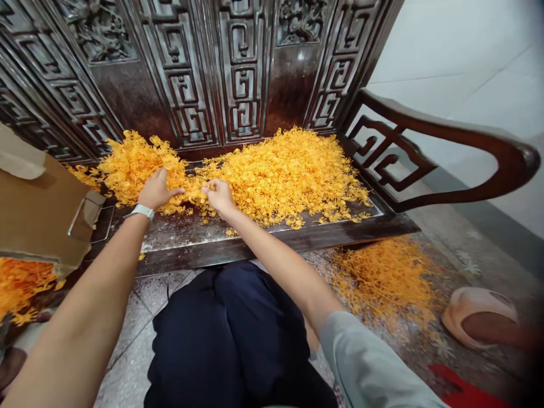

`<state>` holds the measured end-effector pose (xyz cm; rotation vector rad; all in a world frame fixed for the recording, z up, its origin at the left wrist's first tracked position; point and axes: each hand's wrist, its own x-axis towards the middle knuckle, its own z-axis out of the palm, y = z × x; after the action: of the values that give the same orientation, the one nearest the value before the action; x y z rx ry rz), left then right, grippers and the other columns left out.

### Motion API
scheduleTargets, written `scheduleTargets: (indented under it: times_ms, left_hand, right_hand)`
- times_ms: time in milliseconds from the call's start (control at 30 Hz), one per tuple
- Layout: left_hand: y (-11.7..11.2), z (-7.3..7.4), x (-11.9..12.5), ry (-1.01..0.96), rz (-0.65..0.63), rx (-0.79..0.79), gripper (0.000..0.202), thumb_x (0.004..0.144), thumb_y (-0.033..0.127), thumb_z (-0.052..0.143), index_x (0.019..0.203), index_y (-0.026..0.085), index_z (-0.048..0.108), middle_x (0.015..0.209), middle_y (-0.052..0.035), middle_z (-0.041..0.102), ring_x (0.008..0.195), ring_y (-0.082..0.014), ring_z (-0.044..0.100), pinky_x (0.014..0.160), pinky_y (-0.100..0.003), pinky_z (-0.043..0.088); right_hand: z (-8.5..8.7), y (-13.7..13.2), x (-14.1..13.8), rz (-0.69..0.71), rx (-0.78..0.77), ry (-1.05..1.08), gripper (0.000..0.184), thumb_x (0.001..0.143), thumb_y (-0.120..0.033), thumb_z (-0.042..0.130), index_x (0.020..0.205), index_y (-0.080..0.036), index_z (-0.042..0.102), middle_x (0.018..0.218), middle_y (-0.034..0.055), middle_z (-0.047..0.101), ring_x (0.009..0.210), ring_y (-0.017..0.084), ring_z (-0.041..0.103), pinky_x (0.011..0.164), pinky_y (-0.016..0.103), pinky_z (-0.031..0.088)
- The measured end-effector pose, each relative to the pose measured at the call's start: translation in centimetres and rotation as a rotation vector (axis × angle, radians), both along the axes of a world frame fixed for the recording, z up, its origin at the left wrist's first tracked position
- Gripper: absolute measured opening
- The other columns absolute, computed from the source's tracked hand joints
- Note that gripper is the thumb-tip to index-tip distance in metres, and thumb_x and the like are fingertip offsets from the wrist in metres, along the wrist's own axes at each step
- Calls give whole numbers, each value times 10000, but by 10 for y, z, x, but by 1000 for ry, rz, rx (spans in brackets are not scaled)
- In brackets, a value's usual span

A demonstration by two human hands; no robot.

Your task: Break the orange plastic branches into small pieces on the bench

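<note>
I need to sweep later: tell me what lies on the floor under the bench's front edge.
A second heap of orange pieces lies on the tiled floor below the bench. Farther beneath, the seat and the person's dark trousers hide the floor.

Both arms are left bare from the hands up to above the elbow. On the left wrist a watch (pixel 141 211) is worn; its band is white or light grey, and the face cannot be seen. On the right upper arm a short sleeve (pixel 374 368) in light grey is seen, plain and without any print. The legs are covered by dark navy trousers (pixel 229 340), made of smooth cloth with soft folds. No rings are seen on the left hand (pixel 156 190) or the right hand (pixel 219 195).
</note>
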<state>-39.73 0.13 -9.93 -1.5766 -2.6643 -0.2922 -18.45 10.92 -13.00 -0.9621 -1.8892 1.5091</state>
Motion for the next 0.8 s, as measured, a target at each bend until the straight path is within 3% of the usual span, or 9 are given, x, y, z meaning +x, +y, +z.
scheduleTargets:
  times_ms: [100, 267, 367, 500, 600, 700, 800]
  left_hand:
    - [-3, 8, -8, -2, 32, 42, 1018, 890, 725, 628, 1668, 103, 419, 1617, -295, 533, 1440, -486, 566, 1195, -583, 444]
    - [3, 19, -3, -12, 198, 113, 1015, 831, 627, 726, 1634, 68, 455, 1485, -344, 610, 1353, -551, 598, 1112, -656, 464]
    - [5, 14, 4, -78, 203, 297, 978, 752, 666, 787, 1501, 85, 549, 1437, -318, 617, 1363, -575, 519, 1082, -736, 409]
    - [-2, 1, 18, -135, 131, 463, 909, 658, 782, 811, 1269, 155, 567, 1368, -241, 618, 1369, -529, 416, 1085, -786, 313]
    - [-10, -3, 26, -128, 102, 468, 962, 582, 912, 782, 1156, 181, 533, 1355, -235, 606, 1363, -551, 378, 1076, -807, 276]
    - [-16, 1, 26, -91, 118, 383, 1081, 500, 1064, 661, 1103, 177, 527, 1385, -272, 590, 1370, -604, 381, 1070, -815, 281]
    - [-19, 8, 20, -52, 143, 228, 1177, 456, 1117, 573, 1149, 167, 550, 1480, -281, 559, 1416, -657, 363, 1092, -823, 260]
  right_hand:
    - [23, 3, 35, 22, 45, 138, 82, 973, -233, 690, 966, -210, 612, 844, 4, 547, 758, 147, 459, 724, 297, 407]
    - [87, -10, 94, 183, 195, 301, 135, 935, -213, 680, 901, -222, 549, 908, 19, 608, 798, 148, 517, 772, 317, 461]
    - [123, -16, 122, 228, 309, 335, 136, 949, -229, 658, 898, -223, 532, 949, 25, 626, 851, 153, 553, 812, 324, 487]
    - [161, -10, 155, 235, 430, 307, 141, 948, -216, 659, 886, -220, 533, 924, 19, 606, 848, 154, 545, 822, 328, 504]
    - [189, 3, 181, 151, 526, 336, 184, 945, -244, 705, 886, -221, 532, 940, 27, 592, 897, 170, 561, 839, 334, 529]
    - [213, 21, 207, 57, 565, 383, 324, 935, -428, 790, 914, -228, 536, 972, 45, 599, 961, 195, 593, 812, 330, 548]
    - [227, 39, 233, -7, 538, 406, 450, 908, -605, 800, 961, -240, 542, 956, 45, 618, 938, 194, 621, 731, 302, 550]
